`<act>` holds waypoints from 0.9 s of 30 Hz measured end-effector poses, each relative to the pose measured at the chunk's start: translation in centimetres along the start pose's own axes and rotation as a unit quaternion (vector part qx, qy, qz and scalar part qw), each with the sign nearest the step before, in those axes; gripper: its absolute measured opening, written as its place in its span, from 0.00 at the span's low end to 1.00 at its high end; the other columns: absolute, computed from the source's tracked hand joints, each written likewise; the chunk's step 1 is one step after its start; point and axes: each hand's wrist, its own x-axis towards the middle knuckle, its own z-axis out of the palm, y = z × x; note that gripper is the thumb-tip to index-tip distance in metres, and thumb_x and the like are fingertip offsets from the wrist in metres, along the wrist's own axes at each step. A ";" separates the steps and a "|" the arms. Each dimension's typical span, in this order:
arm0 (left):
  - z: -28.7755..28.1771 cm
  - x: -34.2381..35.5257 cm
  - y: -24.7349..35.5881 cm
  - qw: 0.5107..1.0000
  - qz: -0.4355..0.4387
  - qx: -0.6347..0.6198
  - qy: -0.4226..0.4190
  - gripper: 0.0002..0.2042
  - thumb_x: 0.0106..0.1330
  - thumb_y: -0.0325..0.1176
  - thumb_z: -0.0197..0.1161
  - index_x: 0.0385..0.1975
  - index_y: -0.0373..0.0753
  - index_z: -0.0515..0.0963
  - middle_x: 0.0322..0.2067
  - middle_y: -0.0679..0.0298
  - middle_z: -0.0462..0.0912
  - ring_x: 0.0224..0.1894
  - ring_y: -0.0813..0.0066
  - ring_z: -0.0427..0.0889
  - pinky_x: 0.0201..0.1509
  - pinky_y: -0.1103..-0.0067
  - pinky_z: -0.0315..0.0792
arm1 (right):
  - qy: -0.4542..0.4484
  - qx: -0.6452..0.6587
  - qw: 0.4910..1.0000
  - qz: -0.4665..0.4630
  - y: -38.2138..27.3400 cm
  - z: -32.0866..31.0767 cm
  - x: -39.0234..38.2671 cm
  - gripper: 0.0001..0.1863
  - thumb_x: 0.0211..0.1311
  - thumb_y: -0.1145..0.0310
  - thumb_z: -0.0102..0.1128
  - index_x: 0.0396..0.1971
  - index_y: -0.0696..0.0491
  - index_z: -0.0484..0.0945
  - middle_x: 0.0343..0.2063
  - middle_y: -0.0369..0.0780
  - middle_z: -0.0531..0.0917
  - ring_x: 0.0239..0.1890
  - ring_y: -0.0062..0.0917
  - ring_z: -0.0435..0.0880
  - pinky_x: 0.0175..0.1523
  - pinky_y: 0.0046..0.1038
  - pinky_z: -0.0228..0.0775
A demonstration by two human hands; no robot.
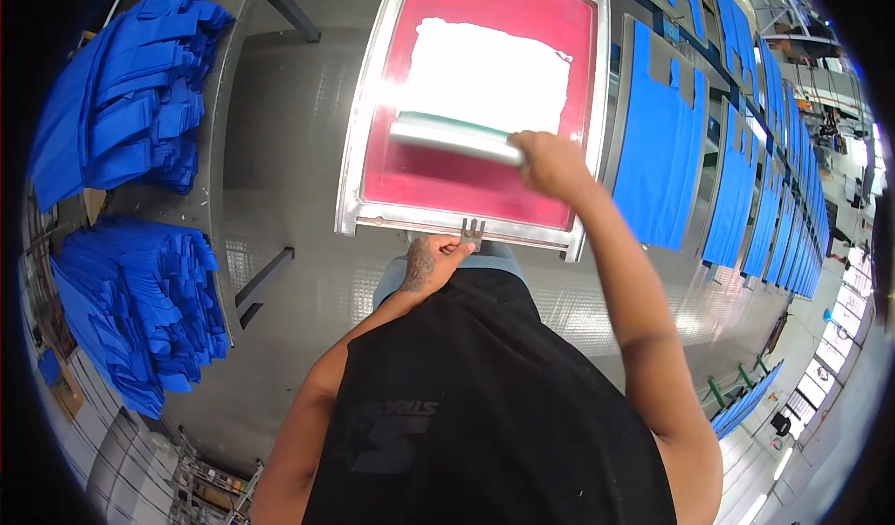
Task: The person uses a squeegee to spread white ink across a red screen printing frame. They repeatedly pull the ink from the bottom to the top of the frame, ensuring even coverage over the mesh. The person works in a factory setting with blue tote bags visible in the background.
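Observation:
A screen-printing frame (522, 239) with pale metal rails and a red mesh (392, 172) lies in front of me. A broad patch of white ink (489, 73) covers the middle of the mesh. My right hand (555, 166) is closed around the right end of a squeegee (452, 140). The squeegee is slightly blurred and lies across the near edge of the white patch. At the frame's near rail, my left hand (433, 262) grips beside a small forked metal bracket (473, 229); its fingertips are partly hidden.
Stacks of blue fabric pieces (130, 87) (140, 301) sit on a table along the left. To the right, a long row of boards carries blue fabric pieces (657, 143), close to the frame's right rail. Grey floor (289, 143) shows between the left table and the frame.

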 end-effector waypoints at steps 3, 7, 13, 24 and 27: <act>-0.1 0.0 0.6 1.000 -0.004 -0.010 -0.008 0.15 0.61 0.41 0.73 0.28 0.32 0.85 0.18 0.64 0.81 0.23 0.83 0.77 0.30 0.80 0.72 | 0.069 -0.001 0.996 -0.050 -2.2 3.7 -4.6 0.17 0.46 0.75 0.63 0.40 0.51 0.79 0.34 0.42 0.84 0.40 0.38 0.84 0.44 0.41 0.77; 0.3 0.2 -0.2 1.000 0.002 0.002 0.000 0.15 0.61 0.42 0.73 0.29 0.33 0.86 0.19 0.64 0.83 0.24 0.82 0.78 0.31 0.80 0.73 | 0.041 0.031 0.999 -0.013 -3.1 2.6 -5.9 0.18 0.46 0.74 0.64 0.42 0.52 0.79 0.36 0.42 0.84 0.41 0.39 0.84 0.44 0.41 0.77; 1.0 0.3 -1.7 0.999 -0.004 -0.023 0.024 0.16 0.62 0.42 0.73 0.28 0.32 0.85 0.22 0.61 0.85 0.25 0.79 0.83 0.33 0.79 0.76 | 0.059 0.036 0.997 0.043 0.0 -3.7 -0.5 0.17 0.50 0.72 0.62 0.43 0.50 0.83 0.35 0.45 0.86 0.38 0.43 0.86 0.46 0.42 0.78; 1.5 -0.7 -2.2 0.977 -0.176 -0.119 -0.017 0.12 0.65 0.38 0.71 0.34 0.33 0.86 0.26 0.64 0.87 0.30 0.82 0.84 0.35 0.82 0.76 | 0.198 -0.081 0.974 -0.074 8.6 0.9 11.9 0.15 0.49 0.75 0.62 0.40 0.51 0.81 0.37 0.42 0.85 0.42 0.40 0.84 0.47 0.42 0.77; 1.3 -0.4 -1.8 0.961 -0.200 -0.188 -0.033 0.12 0.65 0.38 0.71 0.33 0.34 0.86 0.26 0.65 0.87 0.31 0.83 0.83 0.36 0.83 0.75 | 0.176 -0.041 0.980 -0.080 6.9 0.3 8.6 0.17 0.46 0.76 0.62 0.40 0.53 0.80 0.38 0.41 0.84 0.42 0.38 0.84 0.47 0.40 0.76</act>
